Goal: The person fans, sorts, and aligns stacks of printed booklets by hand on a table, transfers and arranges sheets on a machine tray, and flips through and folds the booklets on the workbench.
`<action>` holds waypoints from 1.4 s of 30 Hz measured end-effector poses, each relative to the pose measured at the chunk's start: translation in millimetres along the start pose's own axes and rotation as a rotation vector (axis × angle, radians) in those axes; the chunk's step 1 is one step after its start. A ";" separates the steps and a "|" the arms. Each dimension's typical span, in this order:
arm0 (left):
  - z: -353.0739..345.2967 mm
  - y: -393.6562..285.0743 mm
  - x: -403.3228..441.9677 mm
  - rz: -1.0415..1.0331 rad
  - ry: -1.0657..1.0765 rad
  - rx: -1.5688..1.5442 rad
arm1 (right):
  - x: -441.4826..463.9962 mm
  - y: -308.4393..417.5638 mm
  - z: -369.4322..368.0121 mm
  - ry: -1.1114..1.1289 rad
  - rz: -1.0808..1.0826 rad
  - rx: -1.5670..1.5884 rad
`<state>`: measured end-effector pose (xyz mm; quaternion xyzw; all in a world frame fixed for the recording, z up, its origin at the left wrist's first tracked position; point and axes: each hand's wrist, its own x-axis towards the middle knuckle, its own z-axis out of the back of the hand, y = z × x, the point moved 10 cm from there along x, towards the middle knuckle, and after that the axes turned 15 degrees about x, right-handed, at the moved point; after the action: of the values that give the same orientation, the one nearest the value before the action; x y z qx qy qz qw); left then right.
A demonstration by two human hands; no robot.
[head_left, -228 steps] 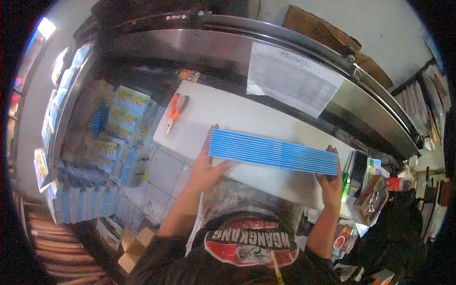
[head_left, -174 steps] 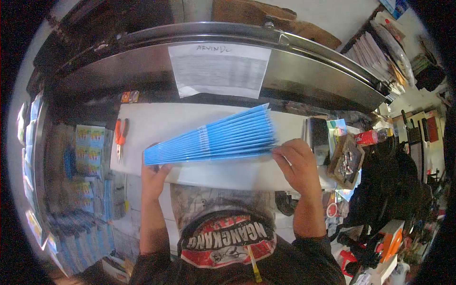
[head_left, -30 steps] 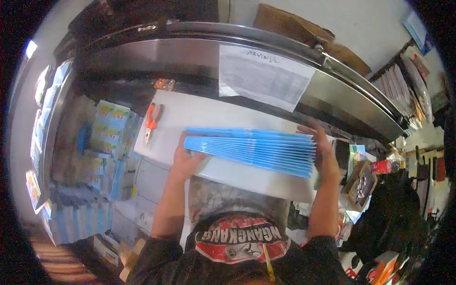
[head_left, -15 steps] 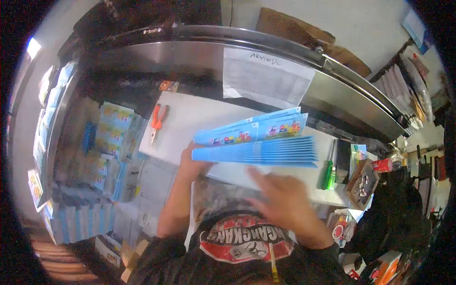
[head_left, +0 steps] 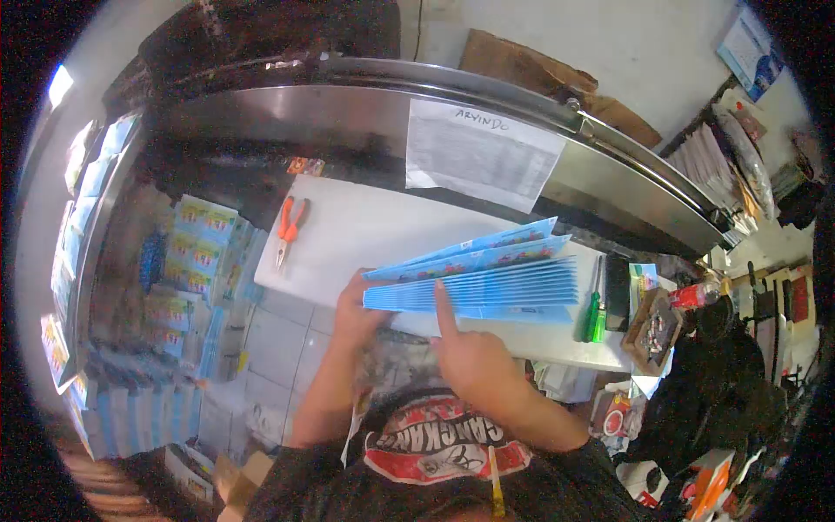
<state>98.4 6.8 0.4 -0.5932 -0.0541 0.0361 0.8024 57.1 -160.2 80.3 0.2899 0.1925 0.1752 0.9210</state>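
My left hand (head_left: 355, 311) grips the left end of a stack of blue printed sheets (head_left: 513, 291), which fans apart toward its right end. Two sheets at the back of the stack stand away from the others and show colourful print. My right hand (head_left: 470, 352) is in front of the stack, its index finger stretched out and touching the sheet edges near the middle. The other fingers of that hand are curled, and nothing shows between them. Under the stack is a white board (head_left: 365, 217).
Orange-handled pliers (head_left: 288, 233) lie at the board's left end. Green-handled tools (head_left: 595, 317) and a wooden tray (head_left: 652, 332) are at the right, near a red-labelled bottle (head_left: 693, 296). Blue printed stacks (head_left: 204, 248) stand at the left. A metal rail and a paper sheet (head_left: 483, 152) are behind.
My right hand has left the right end of the stack and moved left to its front edges, index finger out. The back sheets have parted from the rest. My left hand still holds the left end.
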 end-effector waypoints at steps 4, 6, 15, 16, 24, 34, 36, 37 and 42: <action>-2.3 -13.1 -4.3 -0.069 -0.003 0.017 | 11.2 -8.4 0.5 -0.111 0.018 0.157; -1.0 -15.1 -2.2 -0.075 -0.009 0.018 | 18.3 -5.8 6.7 -0.154 0.046 0.193; -3.8 1.0 -0.7 0.027 0.037 -0.064 | 27.3 -10.9 2.4 -0.224 0.070 0.187; -3.3 -1.8 -0.2 0.002 0.034 -0.049 | 28.5 -14.6 0.5 -0.224 0.060 0.217; -0.6 -3.0 -0.5 0.120 -0.002 -0.100 | 31.6 -16.7 -2.4 -0.213 0.153 0.158; -1.0 -14.4 2.9 -0.128 0.026 0.013 | 30.4 -19.9 4.8 -0.293 0.186 0.319; 0.2 -16.2 4.1 -0.185 0.016 0.067 | 31.8 -20.3 5.2 -0.312 0.211 0.292; -0.3 -17.4 4.2 -0.207 0.032 0.086 | 32.3 -20.3 5.1 -0.323 0.218 0.297; 22.1 -17.9 2.6 -0.212 0.117 0.227 | 34.1 -19.0 7.1 -0.257 0.113 0.315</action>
<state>98.0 22.8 24.0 -0.4909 -0.0653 -0.0778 0.8653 93.8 -163.3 65.7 0.4607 0.0818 0.1558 0.8699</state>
